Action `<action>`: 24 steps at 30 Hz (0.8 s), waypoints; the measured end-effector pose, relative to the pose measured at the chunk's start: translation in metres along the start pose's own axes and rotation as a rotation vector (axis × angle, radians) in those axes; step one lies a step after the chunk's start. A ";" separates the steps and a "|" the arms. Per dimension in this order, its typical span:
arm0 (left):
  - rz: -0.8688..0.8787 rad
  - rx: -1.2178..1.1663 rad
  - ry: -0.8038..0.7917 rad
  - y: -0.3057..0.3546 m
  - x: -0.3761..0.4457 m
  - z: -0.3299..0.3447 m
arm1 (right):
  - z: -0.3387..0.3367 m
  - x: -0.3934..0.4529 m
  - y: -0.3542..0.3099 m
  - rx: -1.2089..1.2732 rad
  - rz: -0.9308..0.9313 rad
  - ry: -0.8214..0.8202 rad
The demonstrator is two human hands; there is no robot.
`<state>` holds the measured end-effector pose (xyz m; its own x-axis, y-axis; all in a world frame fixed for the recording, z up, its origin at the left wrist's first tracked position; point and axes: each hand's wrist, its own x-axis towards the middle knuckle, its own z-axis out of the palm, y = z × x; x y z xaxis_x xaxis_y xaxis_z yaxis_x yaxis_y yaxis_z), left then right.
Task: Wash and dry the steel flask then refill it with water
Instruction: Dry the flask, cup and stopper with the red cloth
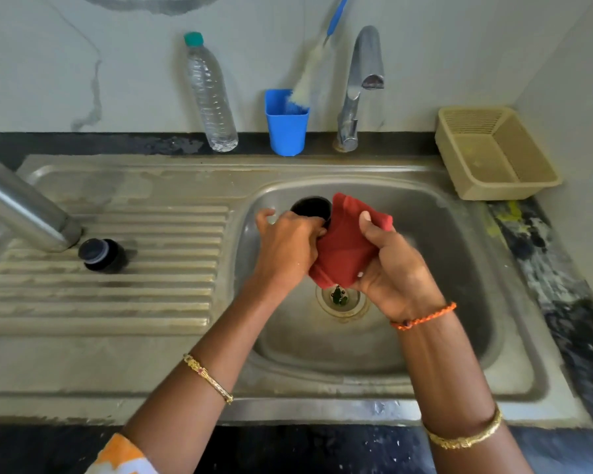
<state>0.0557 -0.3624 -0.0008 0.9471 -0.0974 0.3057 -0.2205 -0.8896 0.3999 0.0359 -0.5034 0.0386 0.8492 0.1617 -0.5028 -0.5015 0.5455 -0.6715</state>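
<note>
Head view: two hands over the sink basin.
Right hand: fingers curled, gripping a red cloth.
Left hand: curled around the steel flask, whose dark open mouth faces up.
Handling: likely rigid, light when empty, slippery wet; hold the body firmly.
Left: black cap on the drainboard.
Far: plastic bottle, tap.

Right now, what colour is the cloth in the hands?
Red cloth, clearest in the head view.
</note>
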 end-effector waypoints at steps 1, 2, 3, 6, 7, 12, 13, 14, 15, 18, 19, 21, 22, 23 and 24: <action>-0.029 0.012 0.002 -0.008 -0.001 0.002 | -0.003 0.001 -0.001 0.032 0.022 -0.016; -0.047 0.020 0.034 -0.018 -0.004 0.002 | -0.006 0.004 0.001 0.079 0.039 -0.028; -0.064 0.032 0.080 -0.028 -0.008 0.001 | -0.008 0.007 0.002 0.134 0.043 -0.040; -0.120 0.094 0.180 -0.067 -0.017 -0.012 | -0.005 0.019 0.018 0.195 0.058 -0.024; -0.152 0.123 0.194 -0.081 -0.020 -0.020 | -0.002 0.021 0.026 0.176 0.078 -0.029; -0.327 0.183 0.273 -0.134 -0.041 -0.052 | 0.029 0.023 0.054 0.111 0.112 -0.132; -0.364 0.207 0.284 -0.141 -0.044 -0.057 | 0.036 0.023 0.057 0.094 0.115 -0.151; -0.396 0.231 0.294 -0.149 -0.047 -0.062 | 0.044 0.023 0.060 0.082 0.124 -0.173; -0.418 0.253 0.305 -0.156 -0.049 -0.068 | 0.050 0.024 0.062 0.066 0.137 -0.193; -0.430 0.313 0.332 -0.176 -0.046 -0.086 | 0.071 0.023 0.066 0.001 0.143 -0.260; -0.441 0.336 0.324 -0.183 -0.043 -0.093 | 0.079 0.023 0.069 -0.026 0.147 -0.267; -0.480 0.336 0.307 -0.200 -0.039 -0.102 | 0.092 0.021 0.077 -0.056 0.157 -0.264; -0.505 0.310 0.307 -0.209 -0.037 -0.106 | 0.099 0.021 0.082 -0.067 0.162 -0.269; -0.528 0.281 0.303 -0.217 -0.037 -0.109 | 0.103 0.021 0.087 -0.084 0.167 -0.270; -0.543 0.264 0.296 -0.224 -0.037 -0.110 | 0.109 0.021 0.092 -0.097 0.171 -0.276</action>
<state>0.0444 -0.1101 -0.0067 0.7955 0.4876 0.3599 0.3689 -0.8607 0.3508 0.0259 -0.3603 0.0250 0.7573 0.4682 -0.4553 -0.6430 0.4123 -0.6455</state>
